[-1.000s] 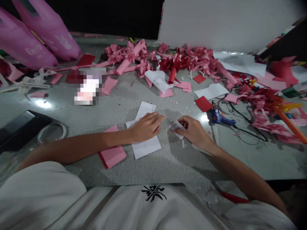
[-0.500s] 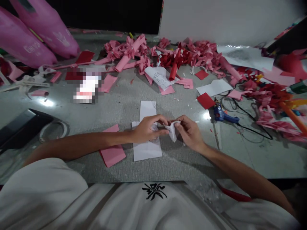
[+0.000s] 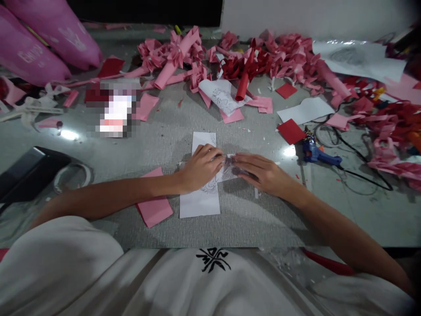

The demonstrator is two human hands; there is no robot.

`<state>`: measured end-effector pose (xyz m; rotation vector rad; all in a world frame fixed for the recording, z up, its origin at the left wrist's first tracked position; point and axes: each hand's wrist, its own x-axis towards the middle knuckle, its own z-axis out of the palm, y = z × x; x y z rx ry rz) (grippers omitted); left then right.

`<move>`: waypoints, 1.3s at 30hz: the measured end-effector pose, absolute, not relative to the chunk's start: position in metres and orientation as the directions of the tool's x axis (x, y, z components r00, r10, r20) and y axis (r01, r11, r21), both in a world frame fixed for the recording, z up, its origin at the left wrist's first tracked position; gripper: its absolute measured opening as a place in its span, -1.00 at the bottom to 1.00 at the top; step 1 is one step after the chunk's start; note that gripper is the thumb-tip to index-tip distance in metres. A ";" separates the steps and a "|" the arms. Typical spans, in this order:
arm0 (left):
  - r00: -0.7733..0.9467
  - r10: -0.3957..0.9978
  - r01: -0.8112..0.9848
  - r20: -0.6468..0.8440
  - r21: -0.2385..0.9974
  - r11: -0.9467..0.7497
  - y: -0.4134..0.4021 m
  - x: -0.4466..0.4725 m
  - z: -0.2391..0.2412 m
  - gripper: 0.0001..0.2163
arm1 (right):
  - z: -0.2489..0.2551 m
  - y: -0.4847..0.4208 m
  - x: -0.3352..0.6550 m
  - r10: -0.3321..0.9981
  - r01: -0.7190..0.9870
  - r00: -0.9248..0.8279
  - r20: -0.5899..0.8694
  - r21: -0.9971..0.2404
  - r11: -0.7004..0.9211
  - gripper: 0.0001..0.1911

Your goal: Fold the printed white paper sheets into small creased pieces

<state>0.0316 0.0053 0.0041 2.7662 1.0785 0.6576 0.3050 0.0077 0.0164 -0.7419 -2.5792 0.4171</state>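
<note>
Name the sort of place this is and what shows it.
Probably a paper-craft worktable; whether at home or in a workshop, I cannot tell. Folded pink paper heaps along the back, what looks like a blue glue gun lies at right, and white paper lies under the left hand.

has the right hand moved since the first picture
Yes. Judged against the blue glue gun, the right hand has moved a little to the left, away from it.
</note>
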 end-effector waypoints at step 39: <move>0.810 0.566 0.561 0.153 0.073 -0.824 0.003 0.032 0.015 -0.60 | 0.023 -0.013 0.293 0.557 0.484 -0.818 0.141 -0.354 0.800 -0.16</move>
